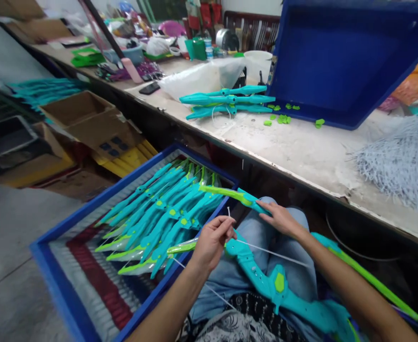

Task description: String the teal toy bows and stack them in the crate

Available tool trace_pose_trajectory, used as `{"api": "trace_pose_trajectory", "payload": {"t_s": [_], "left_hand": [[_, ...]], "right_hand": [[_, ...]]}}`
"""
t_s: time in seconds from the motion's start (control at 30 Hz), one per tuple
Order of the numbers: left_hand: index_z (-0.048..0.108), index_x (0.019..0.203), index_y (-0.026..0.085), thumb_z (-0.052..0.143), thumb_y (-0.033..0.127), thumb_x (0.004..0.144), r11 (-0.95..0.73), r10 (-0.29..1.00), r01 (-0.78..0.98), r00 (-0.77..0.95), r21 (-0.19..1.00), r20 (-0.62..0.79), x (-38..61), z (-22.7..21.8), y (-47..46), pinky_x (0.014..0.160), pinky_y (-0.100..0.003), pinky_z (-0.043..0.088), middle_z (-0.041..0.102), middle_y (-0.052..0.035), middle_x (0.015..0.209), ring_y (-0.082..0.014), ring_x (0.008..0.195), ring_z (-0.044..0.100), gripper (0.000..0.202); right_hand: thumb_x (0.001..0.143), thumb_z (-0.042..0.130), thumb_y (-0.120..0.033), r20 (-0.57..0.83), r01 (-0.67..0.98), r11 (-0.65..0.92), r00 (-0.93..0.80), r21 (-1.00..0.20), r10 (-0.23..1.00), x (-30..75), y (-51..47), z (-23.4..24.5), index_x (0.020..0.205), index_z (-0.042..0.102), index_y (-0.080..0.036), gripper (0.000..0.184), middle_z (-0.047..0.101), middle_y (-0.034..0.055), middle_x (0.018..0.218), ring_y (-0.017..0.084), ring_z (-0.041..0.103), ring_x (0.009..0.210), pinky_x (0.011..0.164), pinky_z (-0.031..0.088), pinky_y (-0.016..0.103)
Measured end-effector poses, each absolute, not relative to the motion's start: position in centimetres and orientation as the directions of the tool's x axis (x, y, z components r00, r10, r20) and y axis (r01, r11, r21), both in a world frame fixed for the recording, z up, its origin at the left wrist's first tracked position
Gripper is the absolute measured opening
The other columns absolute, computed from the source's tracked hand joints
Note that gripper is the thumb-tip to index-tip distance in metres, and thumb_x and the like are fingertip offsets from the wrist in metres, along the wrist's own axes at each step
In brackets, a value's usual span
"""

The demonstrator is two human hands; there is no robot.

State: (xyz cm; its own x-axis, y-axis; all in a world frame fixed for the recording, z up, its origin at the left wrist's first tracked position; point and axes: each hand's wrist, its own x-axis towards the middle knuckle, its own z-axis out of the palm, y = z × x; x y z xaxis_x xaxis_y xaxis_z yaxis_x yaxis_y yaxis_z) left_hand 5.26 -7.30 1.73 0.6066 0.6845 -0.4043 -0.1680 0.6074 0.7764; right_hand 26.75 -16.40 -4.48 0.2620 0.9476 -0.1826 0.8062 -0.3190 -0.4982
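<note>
The teal toy bow [266, 266] lies across the lap at lower centre. The left hand [211, 242] pinches the white bowstring [266, 251] near its free end; the right hand [282, 219] clamps the bow's upper limb tip. Stringing appears in hand; the next move calls for string tension. Finished bows fill the blue tray [52, 266] at lower left; the table [301, 147] lies above.

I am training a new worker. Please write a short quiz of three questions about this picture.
1. True or false: the left hand pinches a white string.
2. What does the right hand grip? A) a toy bow B) a cup
3. Where do the finished bows lie?

Key: 1 true; 2 A, near the bow's green tip; 3 in the blue tray beside the person's knees.
</note>
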Motion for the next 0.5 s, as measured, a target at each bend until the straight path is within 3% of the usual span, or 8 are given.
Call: {"api": "trace_pose_trajectory", "payload": {"t_s": [0.07,0.13,0.27,0.5], "left_hand": [[0.068,0.068,0.015,0.085,0.045,0.055,0.504,0.788,-0.186,0.499,0.843,-0.361,4.8,1.9,-5.8,0.048,-0.020,0.039,0.043,0.0073,0.044,-0.0050,0.042,0.037,0.037],[0.069,0.068,0.014,0.083,0.048,0.054,0.398,0.850,-0.144,0.430,0.906,-0.305,4.7,2.2,-3.9,0.045,-0.021,0.035,0.041,0.0073,0.043,-0.0055,0.042,0.035,0.038],[0.071,0.068,0.014,0.074,0.045,0.061,0.167,0.868,0.054,0.466,0.985,-0.172,5.9,3.2,-0.3,0.045,-0.023,0.032,0.046,0.0045,0.042,-0.0084,0.042,0.039,0.032],[0.071,0.066,0.016,0.061,0.031,0.070,-0.092,0.832,0.247,0.551,0.965,-0.061,8.1,4.2,2.9,0.046,-0.024,0.030,0.044,0.0050,0.040,-0.0100,0.043,0.039,0.019]], "right_hand": [[0.087,0.054,-0.039,-0.202,0.654,-0.305,0.230,-0.692,0.952,28.6,-17.6,-4.1,0.136,0.053,-0.027,0.051,0.068,0.0040,0.115,0.023,0.064,0.099,0.088,0.050,0.033],[0.084,0.056,-0.045,-0.242,0.513,-0.331,0.233,-0.792,0.942,29.6,-18.6,-3.9,0.133,0.056,-0.024,0.054,0.068,0.0019,0.118,0.025,0.065,0.100,0.087,0.052,0.034],[0.079,0.061,-0.052,-0.289,0.382,-0.360,0.230,-0.851,0.929,29.4,-19.3,-4.0,0.130,0.059,-0.022,0.060,0.068,0.0016,0.118,0.028,0.065,0.104,0.092,0.052,0.039],[0.077,0.063,-0.054,-0.316,0.327,-0.363,0.189,-0.872,0.930,28.6,-18.8,-3.5,0.130,0.058,-0.021,0.063,0.064,0.0039,0.126,0.030,0.060,0.116,0.104,0.045,0.044]]}}
